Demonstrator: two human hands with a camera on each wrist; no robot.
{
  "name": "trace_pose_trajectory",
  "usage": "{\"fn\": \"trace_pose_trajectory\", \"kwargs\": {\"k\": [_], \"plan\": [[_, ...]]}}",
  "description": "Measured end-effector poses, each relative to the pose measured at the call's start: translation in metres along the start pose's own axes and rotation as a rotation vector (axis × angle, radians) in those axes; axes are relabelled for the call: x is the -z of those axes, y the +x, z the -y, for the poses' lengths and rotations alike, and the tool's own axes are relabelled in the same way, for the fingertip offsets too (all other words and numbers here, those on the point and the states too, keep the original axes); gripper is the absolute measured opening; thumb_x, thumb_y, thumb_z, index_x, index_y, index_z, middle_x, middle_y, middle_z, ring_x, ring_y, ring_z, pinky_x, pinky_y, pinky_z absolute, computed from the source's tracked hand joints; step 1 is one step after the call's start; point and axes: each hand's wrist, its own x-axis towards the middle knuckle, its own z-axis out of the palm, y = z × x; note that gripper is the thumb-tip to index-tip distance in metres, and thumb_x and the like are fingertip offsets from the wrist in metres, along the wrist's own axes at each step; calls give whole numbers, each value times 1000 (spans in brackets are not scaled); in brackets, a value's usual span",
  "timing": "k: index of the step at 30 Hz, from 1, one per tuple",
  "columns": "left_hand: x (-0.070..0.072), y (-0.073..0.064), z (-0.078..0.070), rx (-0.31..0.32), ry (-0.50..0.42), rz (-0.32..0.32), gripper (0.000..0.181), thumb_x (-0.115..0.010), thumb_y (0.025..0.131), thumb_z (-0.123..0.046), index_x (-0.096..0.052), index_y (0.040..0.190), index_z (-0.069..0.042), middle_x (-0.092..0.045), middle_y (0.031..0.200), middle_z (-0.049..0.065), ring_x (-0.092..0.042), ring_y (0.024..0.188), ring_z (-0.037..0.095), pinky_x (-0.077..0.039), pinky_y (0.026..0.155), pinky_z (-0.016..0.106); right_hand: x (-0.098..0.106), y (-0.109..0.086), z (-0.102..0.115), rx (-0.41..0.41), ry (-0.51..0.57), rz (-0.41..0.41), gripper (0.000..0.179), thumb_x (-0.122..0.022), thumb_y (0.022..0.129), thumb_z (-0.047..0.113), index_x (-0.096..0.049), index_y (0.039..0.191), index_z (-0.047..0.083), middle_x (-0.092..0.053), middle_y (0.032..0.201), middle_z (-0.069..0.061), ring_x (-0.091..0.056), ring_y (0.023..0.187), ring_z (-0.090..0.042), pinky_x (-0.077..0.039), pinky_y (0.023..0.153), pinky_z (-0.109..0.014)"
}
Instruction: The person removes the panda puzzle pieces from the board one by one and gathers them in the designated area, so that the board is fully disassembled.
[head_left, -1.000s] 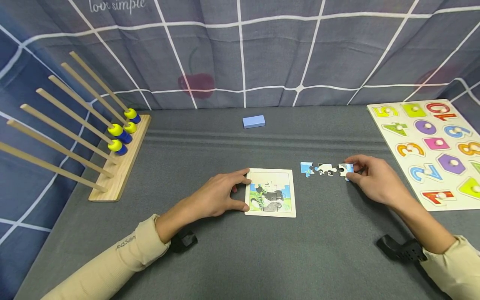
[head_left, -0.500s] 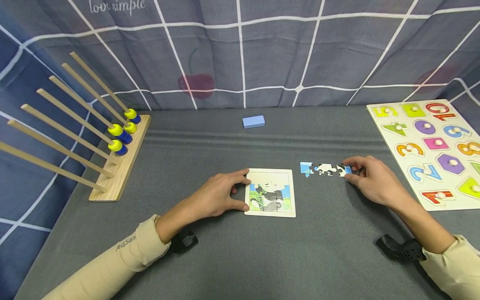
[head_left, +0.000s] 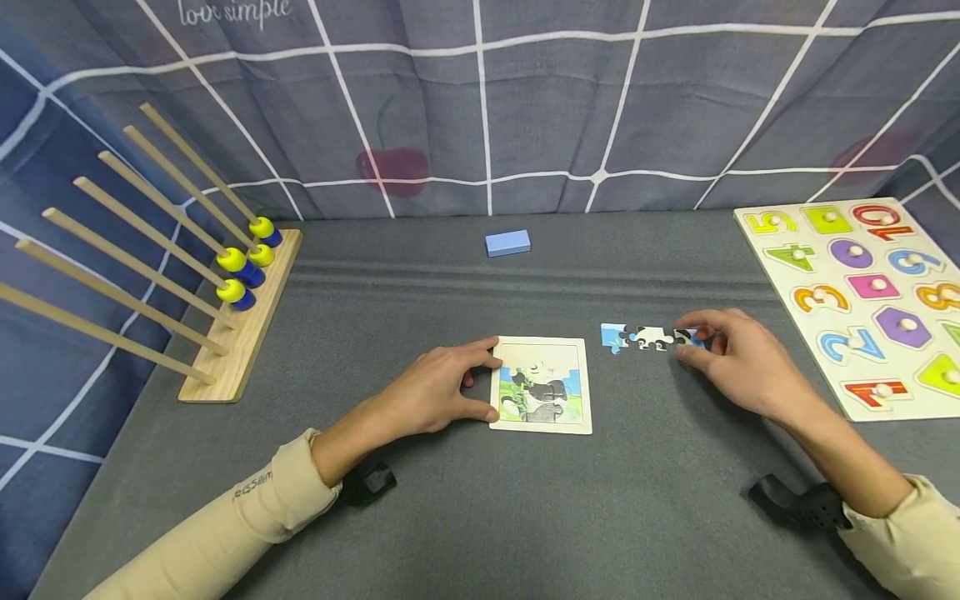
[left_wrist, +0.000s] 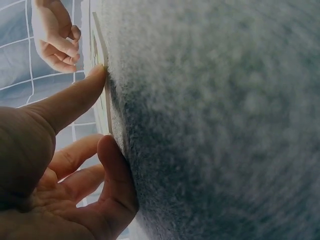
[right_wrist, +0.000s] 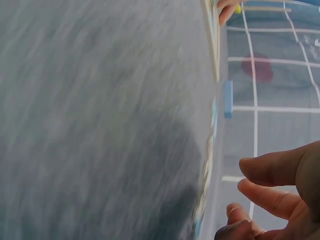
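Grey cloth [head_left: 525, 517] below, a light edge grip wanted

Behind everything hangs a gridded curtain [head_left: 540, 100], beyond the puzzle tray [head_left: 585, 387], which lies flat. Just right of the tray and towards its far side are the loose panda pieces [head_left: 649, 337], in a ragged row that looks joined or nearly so. Over the row's end farthest from the tray hangs the right hand [head_left: 738, 362], thumb and fingers parted, nothing in its grasp. Against the tray's left edge rests the left hand [head_left: 435, 387], thumb and forefinger spread, apparently steadying it.

Pieces should prove light, stiff and probably smooth, their narrow knobs the weakest spots. Pinching opposite edges across the broad body seems best; lying flat, they offer little to catch. Lifted whole, the row could come apart.
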Motion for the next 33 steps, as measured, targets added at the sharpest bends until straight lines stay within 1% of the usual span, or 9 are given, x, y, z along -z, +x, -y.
{"fn": "trace_pose_trajectory", "kwargs": {"k": [2, 4, 7, 11, 16, 20, 23, 29, 33], "plan": [[0, 0, 0, -1, 1, 1, 60, -86, 78, -27, -64, 130, -8, -44, 151, 8, -51, 79, 11, -43, 71, 30, -2, 0, 7, 17, 4, -15, 29, -72, 90, 12, -67, 116, 0, -56, 94, -13, -43, 69, -16, -32, 59, -31], [0, 0, 0, 1, 2, 4, 60, -86, 78, -27, -64, 130, -8, -44, 151, 8, -52, 80, 11, -43, 72, 30, -6, 0, 15, 45, 47, -3, 27, -72, 89, 9, -68, 114, -1, -56, 91, -11, -44, 70, -16, -34, 60, -29], [0, 1, -1, 6, 6, 9, 60, -86, 78, -27, -63, 131, -8, -43, 152, 7, -52, 80, 11, -43, 73, 31, -11, -1, 32, 66, 155, 72, 26, -72, 89, 8, -68, 114, 0, -58, 91, -6, -48, 71, -14, -37, 60, -27], [0, 1, -1, 8, 5, 12, 60, -86, 78, -27, -63, 131, -8, -43, 152, 7, -51, 80, 11, -43, 73, 31, -19, -2, 58, 76, 319, 207, 24, -71, 91, 9, -68, 114, 2, -59, 90, -1, -53, 75, -14, -42, 62, -26], [1, 1, -1, 7, 2, 15, 61, -85, 78, -27, -63, 131, -8, -43, 152, 7, -51, 79, 11, -43, 73, 31, -36, 2, 83, 128, 404, 298, 21, -70, 90, 4, -68, 111, 2, -60, 83, 0, -55, 73, -15, -45, 61, -27], [1, 1, 0, 18, -3, 27, 60, -85, 79, -28, -63, 131, -8, -43, 152, 7, -52, 80, 11, -43, 73, 31, -56, 10, 95, 185, 408, 337, 20, -69, 88, 2, -68, 108, 2, -61, 81, 2, -57, 74, -15, -48, 66, -28], [1, 2, 0, 26, -5, 34, 60, -85, 79, -28, -63, 131, -9, -43, 152, 6, -52, 81, 10, -44, 74, 31, -66, 17, 100, 220, 381, 359, 21, -70, 88, 5, -68, 109, 2, -61, 81, 3, -57, 76, -13, -47, 69, -30], [1, 1, -1, 34, -4, 46, 59, -84, 80, -28, -62, 131, -9, -42, 153, 6, -53, 81, 11, -44, 75, 32, -76, 23, 102, 255, 301, 406, 29, -70, 86, 4, -67, 114, -1, -59, 82, 4, -54, 76, -10, -45, 72, -31], [2, 0, -1, 25, -3, 37, 58, -84, 80, -28, -63, 131, -8, -42, 153, 6, -53, 82, 11, -44, 76, 32, -79, 25, 104, 281, 256, 409, 32, -71, 85, 3, -66, 116, -1, -56, 83, 3, -52, 74, -12, -44, 69, -30]]}}
